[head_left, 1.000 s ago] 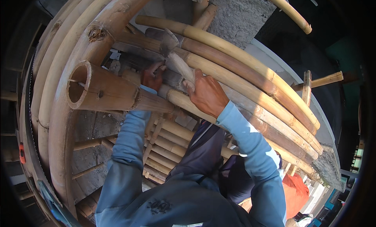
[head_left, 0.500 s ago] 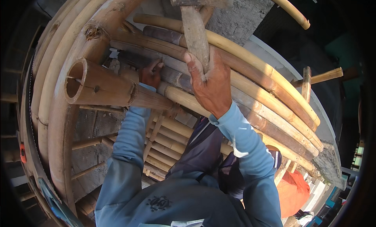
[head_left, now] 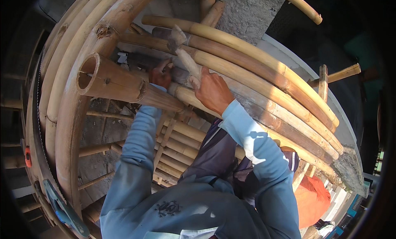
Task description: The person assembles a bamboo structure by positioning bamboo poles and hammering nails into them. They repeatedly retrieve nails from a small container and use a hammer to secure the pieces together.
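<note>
My right hand (head_left: 213, 90) is closed around the wooden handle of a hammer (head_left: 189, 61). The hammer's blocky, dusty head (head_left: 176, 37) is tilted over the bamboo poles, up and to the right of my left hand. My left hand (head_left: 161, 76) is closed, thumb and fingers pinched together, low against the dark stretch of a bamboo pole (head_left: 180, 75). What those fingers hold, if anything, is too small to make out. Just left of that hand, a thick cut bamboo tube (head_left: 119, 85) juts out, its hollow end facing left, and partly covers my left wrist.
Several long bamboo poles (head_left: 264, 72) run side by side across the bench. A bamboo slat rack (head_left: 177, 146) lies below. At the left, a handsaw (head_left: 64, 210) with a blue-green handle rests along upright bamboo. A concrete block (head_left: 247, 16) stands behind; orange cloth (head_left: 311, 199) is at lower right.
The hammer has swung down and left from its raised position, and my right hand has dropped slightly with it. My left hand stays at the same spot on the bamboo.
</note>
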Demonstrator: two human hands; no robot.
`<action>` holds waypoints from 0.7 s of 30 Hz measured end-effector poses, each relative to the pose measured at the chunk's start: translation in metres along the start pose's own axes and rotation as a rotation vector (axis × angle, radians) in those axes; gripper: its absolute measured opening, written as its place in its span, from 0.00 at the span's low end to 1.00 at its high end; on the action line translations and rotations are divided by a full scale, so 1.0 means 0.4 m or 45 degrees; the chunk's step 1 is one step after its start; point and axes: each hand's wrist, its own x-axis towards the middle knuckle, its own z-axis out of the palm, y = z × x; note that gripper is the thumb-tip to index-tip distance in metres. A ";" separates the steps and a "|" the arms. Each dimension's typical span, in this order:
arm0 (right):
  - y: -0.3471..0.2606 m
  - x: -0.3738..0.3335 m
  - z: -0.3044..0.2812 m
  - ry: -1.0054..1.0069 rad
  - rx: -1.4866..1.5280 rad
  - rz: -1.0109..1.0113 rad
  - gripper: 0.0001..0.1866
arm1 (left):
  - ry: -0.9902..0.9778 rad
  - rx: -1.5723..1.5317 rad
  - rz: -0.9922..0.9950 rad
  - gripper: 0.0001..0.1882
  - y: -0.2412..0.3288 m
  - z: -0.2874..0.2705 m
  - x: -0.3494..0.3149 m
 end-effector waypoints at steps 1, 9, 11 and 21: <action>0.050 -0.011 0.021 -0.219 -0.147 0.031 0.19 | -0.017 -0.044 0.012 0.13 0.008 0.002 0.002; -0.148 0.063 -0.109 0.570 0.422 -0.311 0.19 | 0.373 0.209 0.012 0.14 -0.044 -0.060 0.025; -0.108 0.061 -0.064 0.376 0.186 -0.202 0.19 | 0.342 0.571 -0.164 0.13 -0.066 -0.065 0.062; -0.084 0.066 -0.065 0.175 0.061 -0.026 0.21 | 0.090 0.849 -0.254 0.13 -0.063 -0.078 0.052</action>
